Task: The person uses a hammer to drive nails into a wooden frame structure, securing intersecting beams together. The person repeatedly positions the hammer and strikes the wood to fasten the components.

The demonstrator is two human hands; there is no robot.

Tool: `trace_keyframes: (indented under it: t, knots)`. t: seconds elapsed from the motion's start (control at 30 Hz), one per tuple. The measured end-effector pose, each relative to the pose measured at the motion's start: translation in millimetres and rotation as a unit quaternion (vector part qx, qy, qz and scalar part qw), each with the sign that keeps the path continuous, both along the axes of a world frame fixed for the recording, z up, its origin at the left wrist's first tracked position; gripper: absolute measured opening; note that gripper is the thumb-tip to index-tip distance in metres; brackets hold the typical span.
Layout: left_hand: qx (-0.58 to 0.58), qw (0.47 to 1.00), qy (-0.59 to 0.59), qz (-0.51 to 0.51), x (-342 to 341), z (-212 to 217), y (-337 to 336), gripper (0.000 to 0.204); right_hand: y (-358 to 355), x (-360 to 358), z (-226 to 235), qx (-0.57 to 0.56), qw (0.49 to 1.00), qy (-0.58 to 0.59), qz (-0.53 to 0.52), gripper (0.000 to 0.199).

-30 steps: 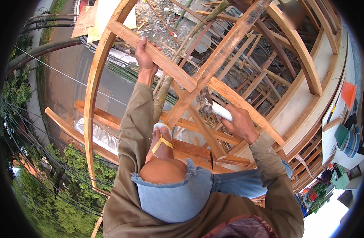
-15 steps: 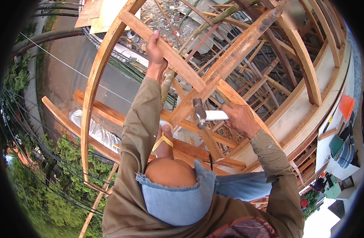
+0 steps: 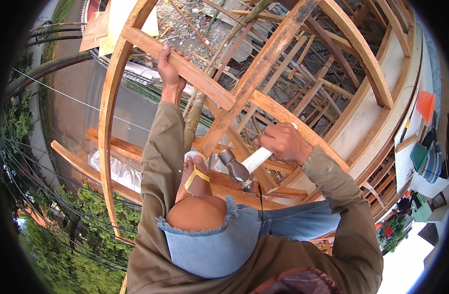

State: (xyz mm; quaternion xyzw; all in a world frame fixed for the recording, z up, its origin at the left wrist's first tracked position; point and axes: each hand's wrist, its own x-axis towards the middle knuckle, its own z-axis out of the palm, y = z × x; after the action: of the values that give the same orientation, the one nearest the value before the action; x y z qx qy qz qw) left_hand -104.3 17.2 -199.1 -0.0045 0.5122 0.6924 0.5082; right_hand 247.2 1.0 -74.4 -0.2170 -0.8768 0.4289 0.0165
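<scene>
My left hand (image 3: 171,73) is wrapped round a short wooden piece (image 3: 205,82). One end of that piece meets a curved wooden rib (image 3: 108,100) on the left; its other end is against a long diagonal beam (image 3: 271,61). In my right hand (image 3: 285,143) is a hammer (image 3: 235,168) with a dark metal head and a white handle. The hammer head hangs over the lower timbers, apart from the short piece and nearer to my raised knee. Right of the beam, another timber (image 3: 298,125) passes behind my right hand.
My foot in a yellow-strapped sandal (image 3: 197,177) stands among the timbers. Below the open frame are bamboo poles (image 3: 195,120) and rubble (image 3: 185,22). Wires and a tree (image 3: 77,245) lie to the left. A curved pale ledge (image 3: 354,120) with ribs runs along the right.
My right hand has drawn the hammer back toward me, its head now tilted lower and farther from the short wooden piece. My left hand keeps its grip. The whole view has shifted slightly.
</scene>
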Motion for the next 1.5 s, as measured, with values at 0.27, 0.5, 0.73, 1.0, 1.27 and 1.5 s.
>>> trace_keyframes:
  t: [0.27,0.5,0.73,1.0,1.27,1.5]
  knots:
    - [-0.032,0.999,-0.011,0.001,-3,-2,-5,0.034,-30,6,5,-0.047,0.986,-0.063,-0.144,0.013]
    - [-0.056,0.998,0.035,-0.003,-9,-5,-22,0.028,-42,5,13,-0.059,0.978,-0.060,-0.189,0.010]
    - [-0.033,0.999,0.003,0.019,-3,-16,-12,0.028,-29,-18,24,-0.013,0.987,-0.162,-0.002,0.028]
    - [-0.016,0.998,-0.024,0.048,-1,-14,-9,0.028,-23,-60,41,0.064,0.971,-0.208,0.097,0.045]
    - [0.010,0.997,-0.061,0.048,-4,-22,-12,0.031,-27,-94,60,0.023,0.960,-0.194,0.200,0.050]
    - [-0.019,0.998,-0.040,0.051,-2,-20,-11,0.031,-24,-79,64,-0.024,0.965,-0.259,0.047,0.050]
